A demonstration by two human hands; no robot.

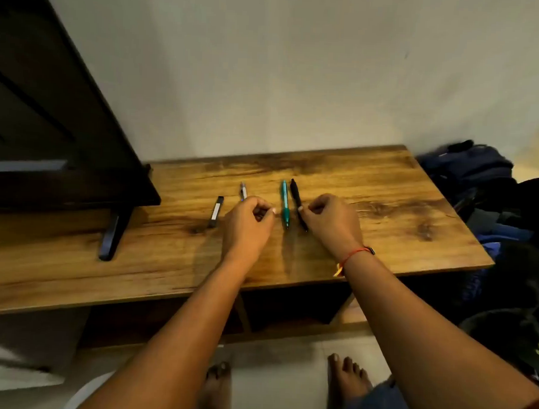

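Pen-arranging looks to be the work in hand, seen through the head camera looking down on a wooden table (386, 184) set against a pale wall (299, 66). Four pens lie in a loose row, all pointing roughly away from the person. A short dark pen (215, 214) is farthest left, with a white pen (243, 190) near it. Then come a teal pen (285, 205) and a black pen (296, 193), just beside each other, apart but nearly parallel.

The right hand (332, 222) pinches the black pen near its middle between thumb and fingertip, the other fingers curled in. The pen's near tip appears to rest on the wood. The left hand (248, 226) is curled over the near half of the white pen, whose far end pokes out past the knuckles. Whether those fingers actually grip it I cannot tell, since the hand hides the contact. A dark screen (64, 133) stands at the left, and bags (467, 163) are heaped off the right edge.

To do this step well, I judge the right hand should keep a light pinch near the barrel's balance point. It can then slide or lift the black pen without nudging the teal one so close alongside. The left hand does best steadying only its own pen, wrist low, so that the round barrels do not roll out of line.
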